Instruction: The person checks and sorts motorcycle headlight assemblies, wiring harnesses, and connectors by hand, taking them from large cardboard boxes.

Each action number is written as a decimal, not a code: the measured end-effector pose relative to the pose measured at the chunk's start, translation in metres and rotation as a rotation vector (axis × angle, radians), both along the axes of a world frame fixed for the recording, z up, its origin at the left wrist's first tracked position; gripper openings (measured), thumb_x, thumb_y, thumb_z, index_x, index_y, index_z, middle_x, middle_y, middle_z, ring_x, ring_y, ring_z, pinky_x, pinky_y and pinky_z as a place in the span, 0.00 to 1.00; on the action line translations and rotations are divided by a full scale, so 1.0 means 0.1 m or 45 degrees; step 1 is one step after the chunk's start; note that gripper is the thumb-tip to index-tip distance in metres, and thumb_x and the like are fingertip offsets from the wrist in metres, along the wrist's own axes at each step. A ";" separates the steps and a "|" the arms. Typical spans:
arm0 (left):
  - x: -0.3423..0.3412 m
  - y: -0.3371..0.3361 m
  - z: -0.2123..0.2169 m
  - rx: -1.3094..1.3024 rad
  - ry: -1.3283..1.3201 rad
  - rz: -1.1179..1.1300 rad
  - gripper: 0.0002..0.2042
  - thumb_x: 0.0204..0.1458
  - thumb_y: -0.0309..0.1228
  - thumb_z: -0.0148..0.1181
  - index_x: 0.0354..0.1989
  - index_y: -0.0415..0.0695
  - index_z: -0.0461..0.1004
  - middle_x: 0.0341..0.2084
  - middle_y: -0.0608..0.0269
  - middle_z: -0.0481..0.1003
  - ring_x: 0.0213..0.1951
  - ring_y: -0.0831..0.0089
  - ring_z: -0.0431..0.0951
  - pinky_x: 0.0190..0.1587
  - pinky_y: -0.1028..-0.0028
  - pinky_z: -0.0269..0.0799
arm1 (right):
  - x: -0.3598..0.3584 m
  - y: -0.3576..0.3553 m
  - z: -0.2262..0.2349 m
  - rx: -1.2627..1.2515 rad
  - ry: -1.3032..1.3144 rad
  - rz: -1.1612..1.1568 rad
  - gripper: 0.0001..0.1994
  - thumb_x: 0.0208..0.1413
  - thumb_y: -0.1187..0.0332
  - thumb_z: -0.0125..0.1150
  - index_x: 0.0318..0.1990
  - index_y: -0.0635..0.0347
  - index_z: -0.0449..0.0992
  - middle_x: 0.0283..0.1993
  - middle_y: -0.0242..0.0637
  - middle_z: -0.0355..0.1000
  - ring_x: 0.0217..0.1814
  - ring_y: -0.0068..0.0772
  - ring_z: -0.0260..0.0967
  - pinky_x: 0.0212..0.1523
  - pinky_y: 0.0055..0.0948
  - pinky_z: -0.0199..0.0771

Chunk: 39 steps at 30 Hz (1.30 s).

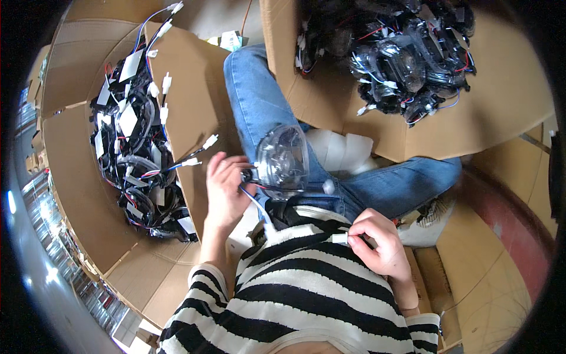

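My left hand is closed on the black back end of a round lamp with a clear, ribbed lens. The lamp is held over my lap, and a blue and white wire hangs from it toward my striped shirt. Lower and to the right, my right hand pinches a small white connector between thumb and fingertips. A dark wire seems to run along that hand; where it leads I cannot tell.
An open cardboard box on the left holds several dark lamps with wires and white connectors. Another box at the far right contains a heap of clear-lensed lamps. White foam wrap lies between my legs.
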<state>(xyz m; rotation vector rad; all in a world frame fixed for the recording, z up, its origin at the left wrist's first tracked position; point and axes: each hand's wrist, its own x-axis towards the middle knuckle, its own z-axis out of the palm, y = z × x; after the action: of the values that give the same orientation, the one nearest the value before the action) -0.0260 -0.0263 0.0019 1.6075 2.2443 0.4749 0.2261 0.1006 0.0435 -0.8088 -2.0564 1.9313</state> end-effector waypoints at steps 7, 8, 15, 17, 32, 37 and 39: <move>-0.11 -0.34 0.24 -0.396 0.067 -0.026 0.02 0.32 0.28 0.57 0.18 0.48 0.73 0.32 0.64 0.72 0.48 0.61 0.65 0.57 0.54 0.44 | -0.20 -0.01 -0.05 0.022 0.044 0.134 0.05 0.40 0.78 0.56 0.25 0.63 0.67 0.23 0.37 0.63 0.25 0.37 0.63 0.25 0.30 0.62; -0.08 -0.34 0.33 -0.392 -0.029 0.000 0.02 0.31 0.28 0.58 0.16 0.47 0.72 0.34 0.64 0.72 0.47 0.62 0.65 0.57 0.54 0.43 | -0.20 -0.02 -0.06 0.027 0.051 0.150 0.05 0.40 0.78 0.56 0.25 0.62 0.67 0.24 0.37 0.63 0.25 0.37 0.63 0.25 0.30 0.62; 0.16 -0.23 0.41 0.416 -1.227 0.287 0.09 0.46 0.27 0.50 0.16 0.42 0.63 0.22 0.61 0.72 0.29 0.67 0.71 0.46 0.62 0.60 | -0.27 -0.07 -0.09 0.005 0.067 0.207 0.05 0.39 0.78 0.56 0.25 0.62 0.66 0.24 0.38 0.63 0.25 0.38 0.63 0.26 0.30 0.63; 0.18 -0.36 0.25 0.107 -1.250 0.614 0.02 0.48 0.24 0.47 0.25 0.40 0.64 0.17 0.66 0.68 0.25 0.80 0.68 0.32 0.80 0.64 | -0.30 -0.10 -0.10 0.023 0.087 0.237 0.05 0.39 0.78 0.56 0.25 0.62 0.66 0.24 0.38 0.63 0.26 0.38 0.63 0.26 0.30 0.63; 0.00 -0.14 0.16 -0.231 -1.382 0.047 0.16 0.51 0.30 0.49 0.46 0.33 0.66 0.26 0.60 0.72 0.29 0.75 0.71 0.33 0.77 0.66 | -0.67 -0.09 -0.21 -0.008 0.110 0.156 0.05 0.41 0.77 0.55 0.26 0.61 0.65 0.25 0.39 0.62 0.27 0.40 0.63 0.27 0.33 0.63; -0.12 -0.13 -0.04 -0.232 -1.943 0.090 0.08 0.44 0.29 0.58 0.24 0.35 0.75 0.18 0.62 0.74 0.20 0.77 0.72 0.23 0.80 0.65 | -0.62 0.10 -0.15 -0.129 0.113 0.075 0.04 0.40 0.79 0.55 0.25 0.63 0.66 0.24 0.38 0.62 0.25 0.35 0.63 0.25 0.29 0.61; -0.14 -0.11 -0.12 -0.129 -2.029 -0.086 0.07 0.43 0.29 0.59 0.24 0.36 0.75 0.17 0.61 0.74 0.19 0.75 0.71 0.21 0.78 0.63 | -0.55 0.18 -0.10 -0.225 0.040 0.001 0.04 0.40 0.79 0.55 0.25 0.63 0.67 0.24 0.37 0.63 0.24 0.34 0.62 0.24 0.27 0.61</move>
<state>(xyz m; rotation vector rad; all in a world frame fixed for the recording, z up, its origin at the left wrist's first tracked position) -0.0398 -0.0370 -0.0105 0.6450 0.9309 1.0635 0.1715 0.1190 0.0331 -0.8075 -1.8891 2.1348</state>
